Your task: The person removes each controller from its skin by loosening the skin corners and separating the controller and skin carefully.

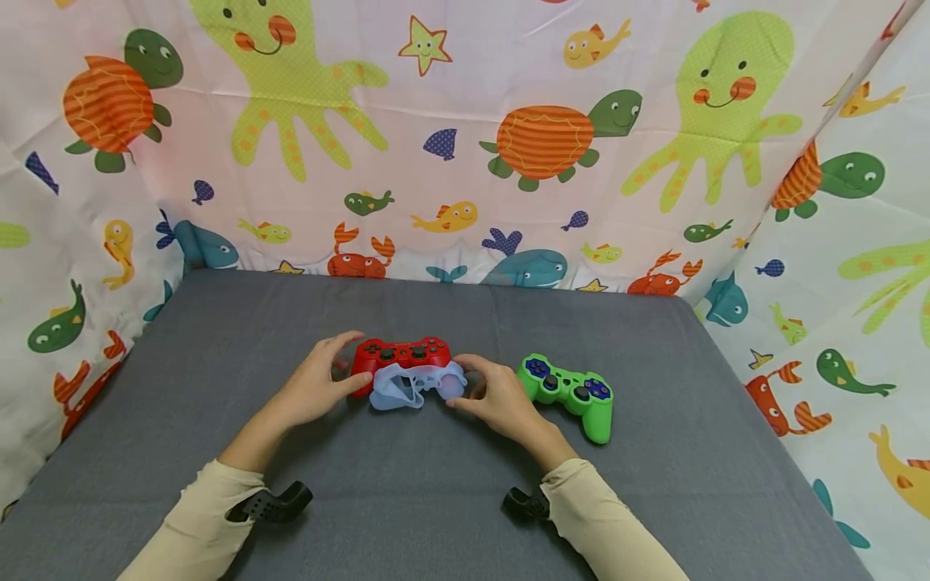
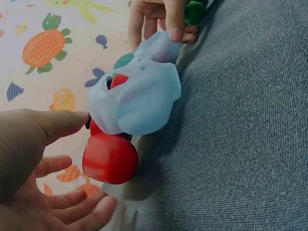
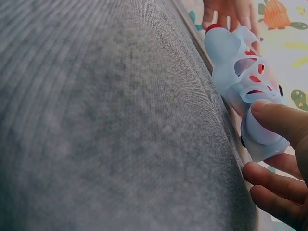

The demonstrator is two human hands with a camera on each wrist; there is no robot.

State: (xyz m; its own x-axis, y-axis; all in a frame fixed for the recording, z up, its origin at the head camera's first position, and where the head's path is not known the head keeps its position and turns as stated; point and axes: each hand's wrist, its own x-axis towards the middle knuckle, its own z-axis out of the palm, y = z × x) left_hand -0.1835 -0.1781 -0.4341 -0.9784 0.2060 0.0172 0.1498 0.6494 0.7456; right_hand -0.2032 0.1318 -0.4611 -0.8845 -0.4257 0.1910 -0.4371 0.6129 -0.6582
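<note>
Sleeves: cream, long (image 1: 196, 516), nearest the camera, black wrist mounts beside the cuffs.
Table: grey cloth-covered top (image 1: 436, 500).
Writing: none readable.
Left hand (image 1: 316, 383): fingers spread, cupped at red plastic game controller (image 1: 403, 355), grip unclear.
Right hand (image 1: 494, 395): pinching pale blue silicone controller skin (image 1: 407, 387), half on the red pad, mid-table.
Green game controller (image 1: 570, 391): just right.

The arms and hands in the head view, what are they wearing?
Both hands, left hand and right hand, are bare, with no gloves, and no rings or watch are visible. Each forearm wears a long cream fabric sleeve ending at the wrist. A small black perforated plastic mount juts from each cuff's underside.
</note>
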